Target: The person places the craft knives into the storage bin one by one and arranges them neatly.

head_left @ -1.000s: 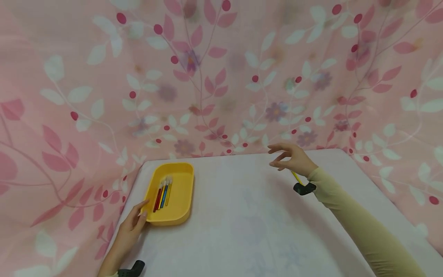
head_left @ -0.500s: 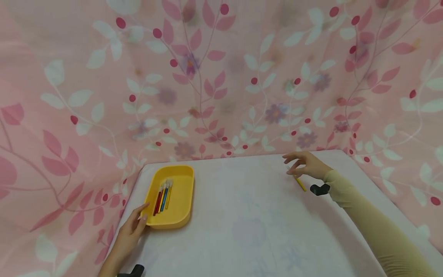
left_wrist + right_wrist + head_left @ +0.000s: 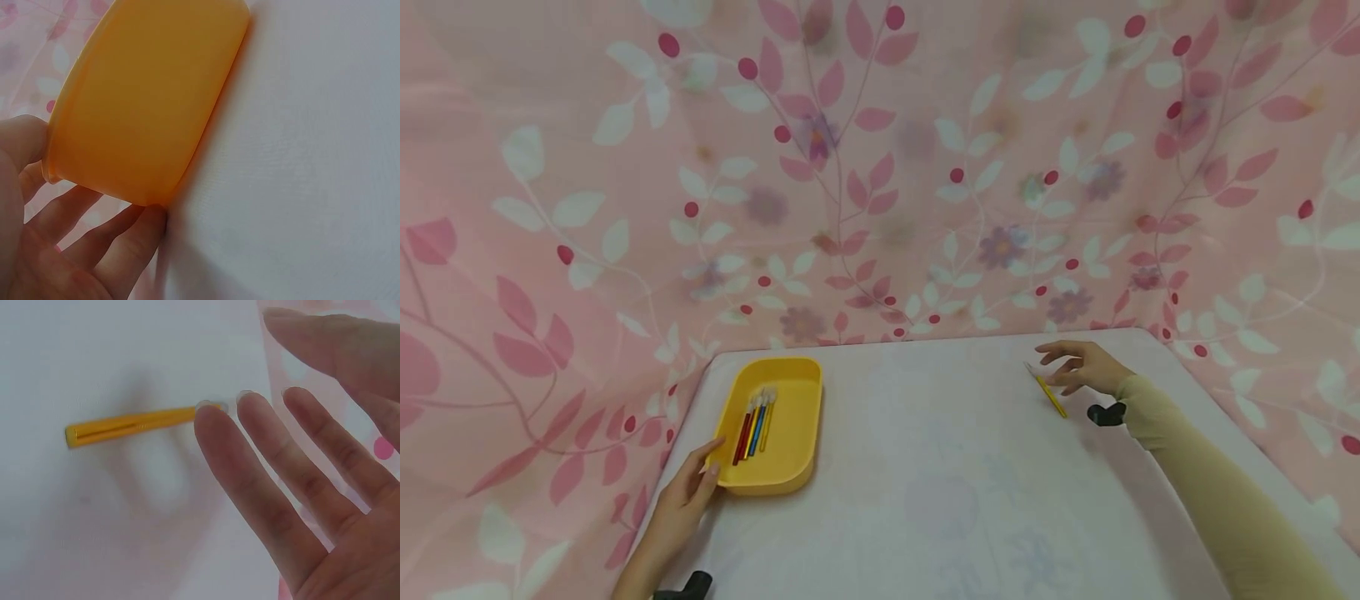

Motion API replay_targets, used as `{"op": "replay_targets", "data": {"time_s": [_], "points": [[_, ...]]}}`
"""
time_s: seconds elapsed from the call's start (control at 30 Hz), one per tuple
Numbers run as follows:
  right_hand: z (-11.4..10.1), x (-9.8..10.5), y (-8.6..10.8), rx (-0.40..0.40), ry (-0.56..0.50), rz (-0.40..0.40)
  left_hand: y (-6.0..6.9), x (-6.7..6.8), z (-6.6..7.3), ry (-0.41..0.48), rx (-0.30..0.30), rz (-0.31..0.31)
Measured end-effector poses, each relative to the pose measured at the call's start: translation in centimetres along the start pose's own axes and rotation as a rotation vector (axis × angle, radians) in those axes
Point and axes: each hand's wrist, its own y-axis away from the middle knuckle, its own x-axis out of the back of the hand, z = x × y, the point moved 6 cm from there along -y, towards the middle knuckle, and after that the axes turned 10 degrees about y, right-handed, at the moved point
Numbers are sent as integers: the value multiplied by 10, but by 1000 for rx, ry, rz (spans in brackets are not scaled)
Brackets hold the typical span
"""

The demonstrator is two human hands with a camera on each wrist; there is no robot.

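Observation:
A yellow tray stands at the left of the white table. Several small paintbrushes with red, yellow and blue handles and pale tips lie side by side in it. My left hand grips the tray's near left corner, thumb at the rim; in the left wrist view its fingers spread along the outer wall. At the far right, a yellow paintbrush lies on the cloth. Beside it my right hand hovers with loosely bent fingers and holds nothing. One finger covers part of the brush's pale end in the right wrist view.
The table has a white cloth with faint flower marks. Behind it and at both sides hangs a pink leaf-patterned curtain, close to the table's far edge. Black wrist cameras sit on both wrists.
My right hand has moved right and lowered toward the table, then drawn off to the right of the yellow paintbrush, which is now fully uncovered. The left hand and tray stay in place.

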Motion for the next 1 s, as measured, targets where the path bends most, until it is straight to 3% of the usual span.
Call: {"op": "replay_targets", "data": {"time_s": [0.37, 0.83, 1.0], "points": [[18, 0, -6, -66, 117, -21, 1, 0, 0, 2, -23, -1], [35, -2, -12, -142, 135, -64, 0, 0, 0, 23, -10, -10], [37, -4, -14, -129, 131, -56, 0, -1, -2, 26, -10, -9]]}}
